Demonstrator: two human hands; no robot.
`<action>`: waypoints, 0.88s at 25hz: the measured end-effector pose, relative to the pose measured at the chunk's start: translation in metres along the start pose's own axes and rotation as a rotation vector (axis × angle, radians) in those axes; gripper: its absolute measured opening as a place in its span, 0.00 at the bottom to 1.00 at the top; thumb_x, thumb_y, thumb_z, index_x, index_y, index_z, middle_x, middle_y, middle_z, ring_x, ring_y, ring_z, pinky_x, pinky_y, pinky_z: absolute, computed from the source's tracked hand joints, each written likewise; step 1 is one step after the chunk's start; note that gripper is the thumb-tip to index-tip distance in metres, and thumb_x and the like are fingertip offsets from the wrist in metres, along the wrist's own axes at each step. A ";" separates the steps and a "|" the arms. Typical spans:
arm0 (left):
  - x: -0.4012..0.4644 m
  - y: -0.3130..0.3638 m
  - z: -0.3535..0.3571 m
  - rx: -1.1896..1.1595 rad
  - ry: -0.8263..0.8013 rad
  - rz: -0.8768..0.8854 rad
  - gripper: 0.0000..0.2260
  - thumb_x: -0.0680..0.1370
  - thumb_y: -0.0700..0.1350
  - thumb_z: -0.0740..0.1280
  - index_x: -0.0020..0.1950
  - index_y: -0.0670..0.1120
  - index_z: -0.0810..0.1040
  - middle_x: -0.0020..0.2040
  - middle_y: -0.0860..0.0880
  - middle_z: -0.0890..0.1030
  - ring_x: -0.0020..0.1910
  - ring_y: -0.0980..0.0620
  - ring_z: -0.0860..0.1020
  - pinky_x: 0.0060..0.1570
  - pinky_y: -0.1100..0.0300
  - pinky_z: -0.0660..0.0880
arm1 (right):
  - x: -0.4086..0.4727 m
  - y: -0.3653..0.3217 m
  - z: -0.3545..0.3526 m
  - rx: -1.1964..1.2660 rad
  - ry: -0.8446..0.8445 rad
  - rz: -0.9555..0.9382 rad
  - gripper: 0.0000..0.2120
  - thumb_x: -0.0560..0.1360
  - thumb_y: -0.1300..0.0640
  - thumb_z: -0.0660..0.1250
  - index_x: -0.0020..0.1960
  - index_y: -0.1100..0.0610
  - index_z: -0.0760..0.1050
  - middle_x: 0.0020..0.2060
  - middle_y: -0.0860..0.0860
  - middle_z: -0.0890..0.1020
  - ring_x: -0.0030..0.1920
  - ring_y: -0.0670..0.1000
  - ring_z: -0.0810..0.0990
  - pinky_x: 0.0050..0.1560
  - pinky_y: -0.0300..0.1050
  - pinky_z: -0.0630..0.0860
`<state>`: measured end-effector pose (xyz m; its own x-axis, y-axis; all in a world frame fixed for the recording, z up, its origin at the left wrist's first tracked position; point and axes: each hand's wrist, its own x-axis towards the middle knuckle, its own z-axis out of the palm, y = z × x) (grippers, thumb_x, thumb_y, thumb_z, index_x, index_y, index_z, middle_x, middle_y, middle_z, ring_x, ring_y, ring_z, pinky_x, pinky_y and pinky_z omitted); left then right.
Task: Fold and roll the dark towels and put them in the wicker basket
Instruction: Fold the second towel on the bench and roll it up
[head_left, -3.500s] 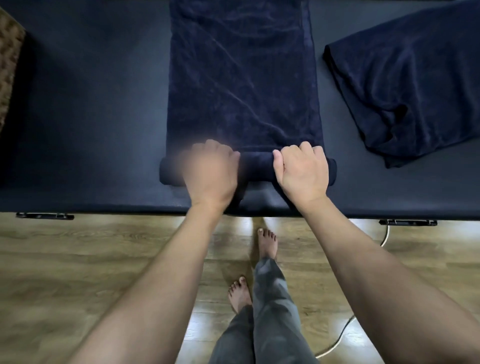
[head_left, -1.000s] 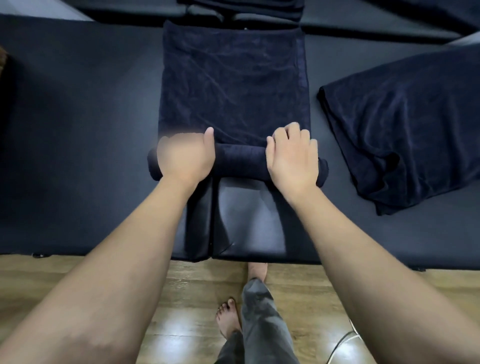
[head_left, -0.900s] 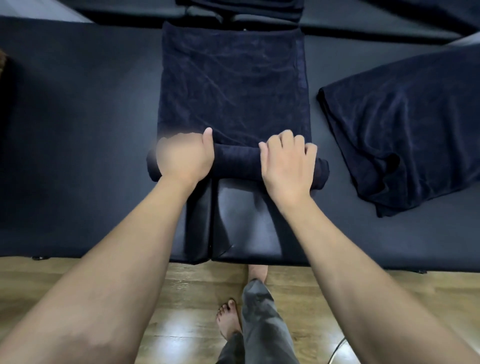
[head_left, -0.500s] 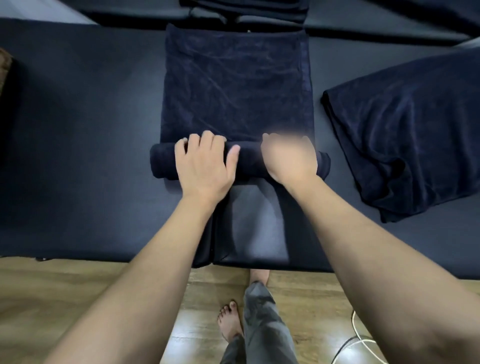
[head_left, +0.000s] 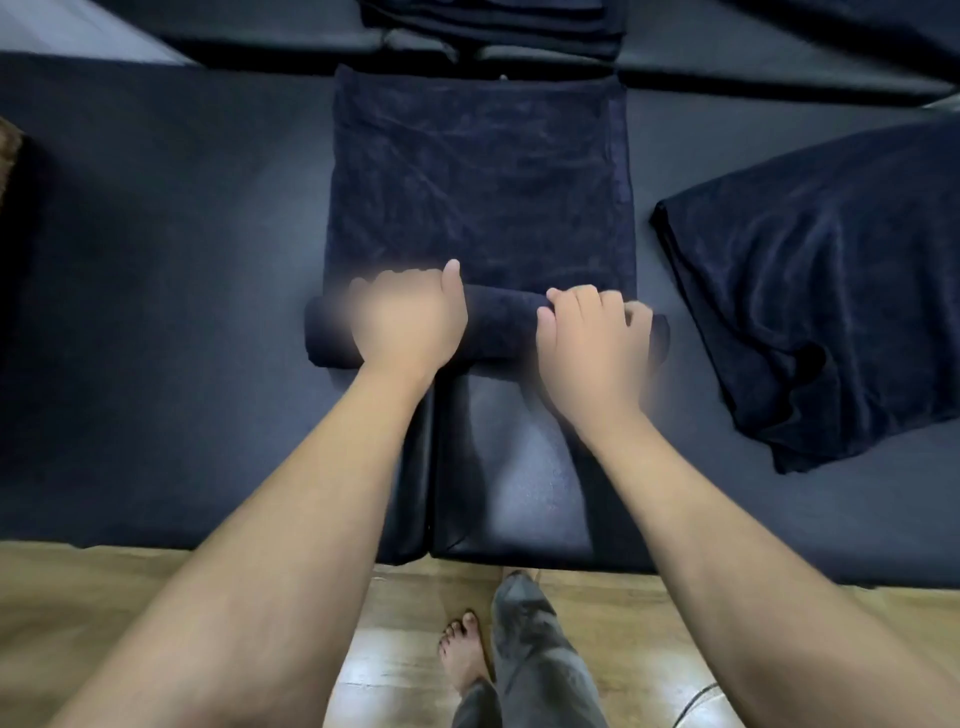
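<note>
A dark navy towel (head_left: 478, 171) lies folded into a long strip on the black padded table (head_left: 156, 312), running away from me. Its near end is wound into a roll (head_left: 498, 325) lying crosswise. My left hand (head_left: 410, 317) grips the left half of the roll, fingers curled over it. My right hand (head_left: 592, 338) grips the right half the same way. A sliver of the wicker basket (head_left: 8, 156) shows at the far left edge.
A second dark towel (head_left: 821, 280) lies loosely folded on the table to the right. More folded dark cloth (head_left: 493, 26) sits on another dark surface beyond the table. Wooden floor, my legs and a cable (head_left: 696, 701) are below the table's near edge.
The roll has travelled away from me and grown thicker as both hands turned it. In the last half second my left hand shifted left along the roll, and both hands took a fresh grip.
</note>
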<state>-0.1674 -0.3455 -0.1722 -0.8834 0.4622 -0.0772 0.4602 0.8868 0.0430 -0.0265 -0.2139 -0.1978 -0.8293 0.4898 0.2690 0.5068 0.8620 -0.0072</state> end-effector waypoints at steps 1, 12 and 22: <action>-0.005 0.000 0.000 -0.021 0.041 0.000 0.26 0.85 0.54 0.47 0.39 0.47 0.78 0.37 0.49 0.79 0.37 0.45 0.71 0.45 0.49 0.66 | 0.010 0.001 0.001 -0.004 -0.009 0.008 0.18 0.84 0.49 0.54 0.47 0.55 0.79 0.40 0.51 0.81 0.40 0.57 0.75 0.46 0.54 0.65; 0.010 0.006 0.003 -0.056 0.162 0.068 0.21 0.84 0.53 0.50 0.38 0.47 0.74 0.38 0.48 0.79 0.39 0.43 0.72 0.43 0.49 0.64 | 0.055 0.005 0.000 0.042 -0.150 0.013 0.23 0.84 0.48 0.45 0.39 0.55 0.72 0.35 0.53 0.79 0.35 0.58 0.69 0.42 0.52 0.61; 0.026 0.012 -0.004 -0.038 0.086 0.013 0.23 0.84 0.54 0.49 0.45 0.46 0.80 0.43 0.48 0.79 0.42 0.45 0.71 0.46 0.49 0.65 | 0.068 -0.011 0.008 0.009 -0.064 -0.021 0.22 0.84 0.46 0.53 0.41 0.57 0.75 0.35 0.53 0.78 0.37 0.58 0.70 0.45 0.55 0.66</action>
<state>-0.1849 -0.3226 -0.1701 -0.8825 0.4701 0.0092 0.4693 0.8793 0.0813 -0.0901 -0.1887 -0.1873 -0.8532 0.4789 0.2068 0.4873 0.8731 -0.0113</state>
